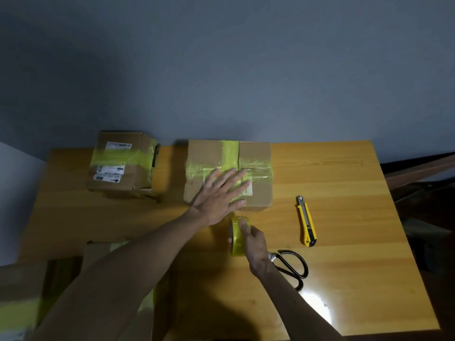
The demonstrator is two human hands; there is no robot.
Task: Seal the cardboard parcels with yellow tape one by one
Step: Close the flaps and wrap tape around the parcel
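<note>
My right hand (254, 244) hides the blades of the scissors (273, 257); at seven o'clock a taped parcel (19, 291), perhaps two, runs off the edge.

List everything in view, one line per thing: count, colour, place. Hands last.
table: one, yellow-orange wood, under everything
wall: one, grey-blue, behind table
centre parcel: one, brown with yellow tape, back centre
back-left parcel: one, brown, yellow tape, white labels, back left
near parcels: at least two, brown with yellow tape, near left, partly hidden
tape roll: one, yellow, before centre parcel
knife: one, yellow-black, right of centre parcel
scissors: one, black handles, near right
left hand: flat on centre parcel
right hand: grips tape roll
</note>
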